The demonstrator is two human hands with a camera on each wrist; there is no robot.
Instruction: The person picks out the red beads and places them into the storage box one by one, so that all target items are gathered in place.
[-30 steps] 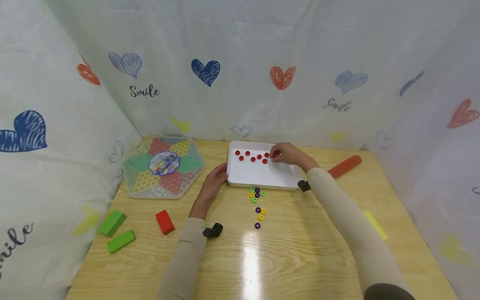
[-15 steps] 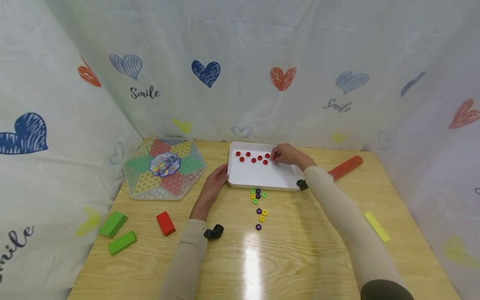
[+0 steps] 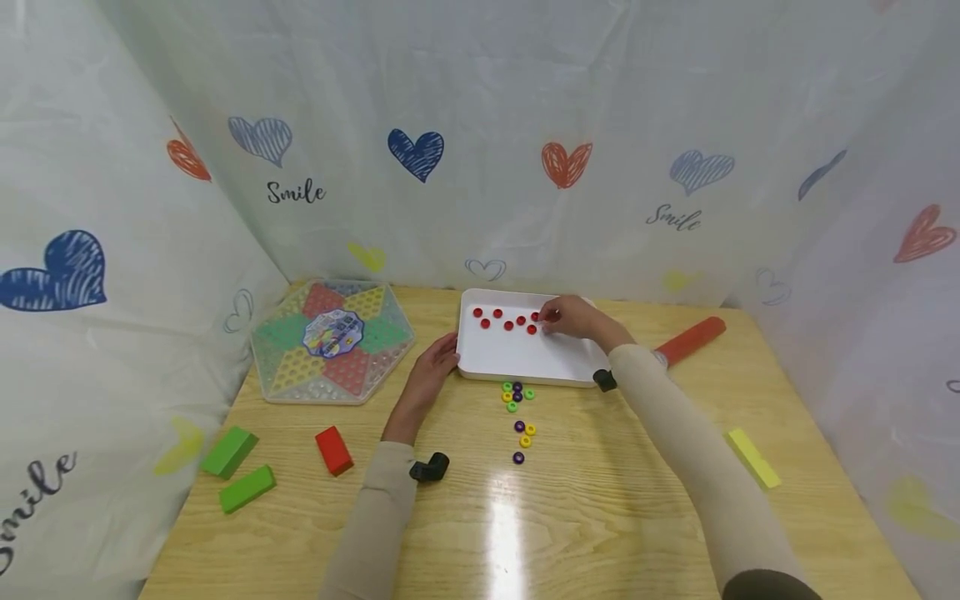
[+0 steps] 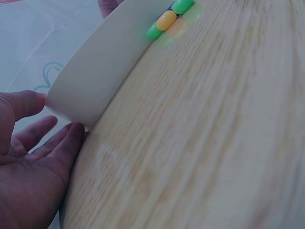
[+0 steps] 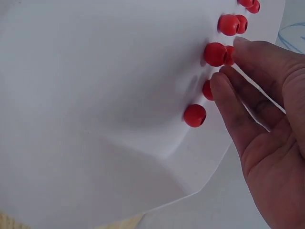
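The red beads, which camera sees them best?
The right wrist view: the red beads fill it close up, beside the right hand on the white tray. The head view shows them as tiny dots. The left wrist view shows none, only the tray's outer wall.

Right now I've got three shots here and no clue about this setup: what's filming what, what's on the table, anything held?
No machine: a person wears three cameras, one on the head and one on each wrist. The head view shows a wooden table with a white tray, red beads inside it and coloured rings in front. The left hand rests against the tray's corner, holding nothing. The right hand touches the red beads with its fingertips; whether it pinches one is unclear. Nearby lie a hexagonal game board and coloured blocks.
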